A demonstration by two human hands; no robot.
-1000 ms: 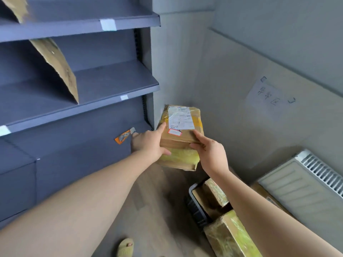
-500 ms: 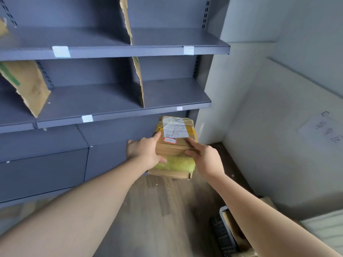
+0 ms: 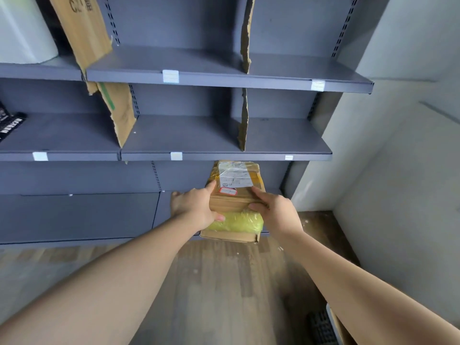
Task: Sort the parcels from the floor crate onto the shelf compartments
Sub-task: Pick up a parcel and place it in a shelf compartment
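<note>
Grey shelf edge (image 3: 224, 156) sits just above the parcel (image 3: 235, 202), held in the air between left hand (image 3: 196, 207) and right hand (image 3: 276, 212) with fingers (image 3: 257, 191) clamped on its sides, so lifting it could snag that lip or the cardboard divider (image 3: 242, 130) and twist it loose.

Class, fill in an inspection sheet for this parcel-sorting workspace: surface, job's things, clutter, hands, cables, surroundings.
Surface: grey shelf split into compartments by cardboard dividers; white tags on front edges.
Job's things: taped parcel with white label, held below the lower shelf's edge; crate partly visible bottom right.
Clutter: white roll and black item on left shelves.
Hands: left hand and right hand both grip the parcel's sides.
Cables: nothing seen.
Surroundings: wooden floor, pale wall to the right.
</note>
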